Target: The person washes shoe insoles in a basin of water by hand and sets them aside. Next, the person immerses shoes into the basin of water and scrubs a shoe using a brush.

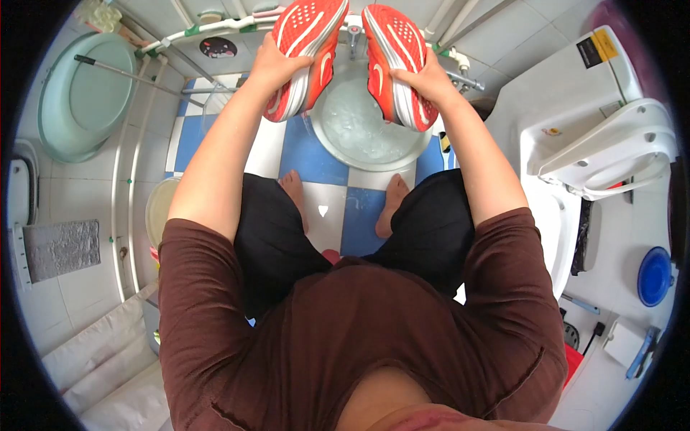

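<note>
My left hand [274,67] is closed around an orange-red sneaker [307,30] with a white midsole, its patterned sole turned partly toward me. A matching sneaker [394,44] is gripped in my right hand [425,80], thumb across its side. Both shoes are held up, apart from each other, above the near side of the wall tap. Below and between them is a round basin [374,164] of cloudy, whitish water. Its far part is partly hidden by the shoes. A metal tap [353,37] shows in the gap between the two sneakers.
Blue and white floor tiles [309,154] lie under my bare feet. A brush [445,152] is right of the basin. A white toilet [528,208] stands close on the right. White pipes [215,27] run along the walls; a pale green basin [86,100] hangs left.
</note>
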{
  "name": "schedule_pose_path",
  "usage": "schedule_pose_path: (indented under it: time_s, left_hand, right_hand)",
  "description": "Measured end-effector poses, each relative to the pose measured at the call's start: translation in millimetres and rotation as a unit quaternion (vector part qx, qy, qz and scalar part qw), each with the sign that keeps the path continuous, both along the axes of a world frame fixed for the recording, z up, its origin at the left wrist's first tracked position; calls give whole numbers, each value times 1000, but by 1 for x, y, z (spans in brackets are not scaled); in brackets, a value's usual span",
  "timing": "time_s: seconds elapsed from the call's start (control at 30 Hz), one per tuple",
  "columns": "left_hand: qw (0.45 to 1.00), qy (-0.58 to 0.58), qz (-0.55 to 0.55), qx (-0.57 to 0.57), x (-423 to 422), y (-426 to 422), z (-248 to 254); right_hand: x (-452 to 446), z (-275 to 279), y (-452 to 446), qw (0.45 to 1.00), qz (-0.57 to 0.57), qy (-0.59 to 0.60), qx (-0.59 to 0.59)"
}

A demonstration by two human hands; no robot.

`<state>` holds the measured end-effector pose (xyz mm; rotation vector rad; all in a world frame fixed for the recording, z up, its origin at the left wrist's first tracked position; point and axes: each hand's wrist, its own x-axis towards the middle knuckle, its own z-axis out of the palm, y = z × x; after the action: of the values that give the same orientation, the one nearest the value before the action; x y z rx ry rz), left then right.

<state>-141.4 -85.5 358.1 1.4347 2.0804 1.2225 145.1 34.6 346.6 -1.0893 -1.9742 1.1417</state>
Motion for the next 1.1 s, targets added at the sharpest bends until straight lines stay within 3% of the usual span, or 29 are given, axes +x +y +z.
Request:
schedule_pose_path:
  time_s: [0.27, 0.47, 0.6, 1.1]
  left_hand:
    - [1000, 9, 19, -4, -17, 6, -17]
    - [1000, 2, 31, -4, -28, 4, -21]
    - [999, 11, 49, -21, -41, 5, -27]
    - [999, -9, 39, 3, -54, -11, -19]
  right_hand:
    - [-3, 5, -7, 997, 59, 28, -37]
    - [-6, -14, 0, 994, 104, -11, -40]
    - [-13, 6, -19, 985, 156, -44, -62]
    - [-30, -4, -27, 978, 171, -106, -48]
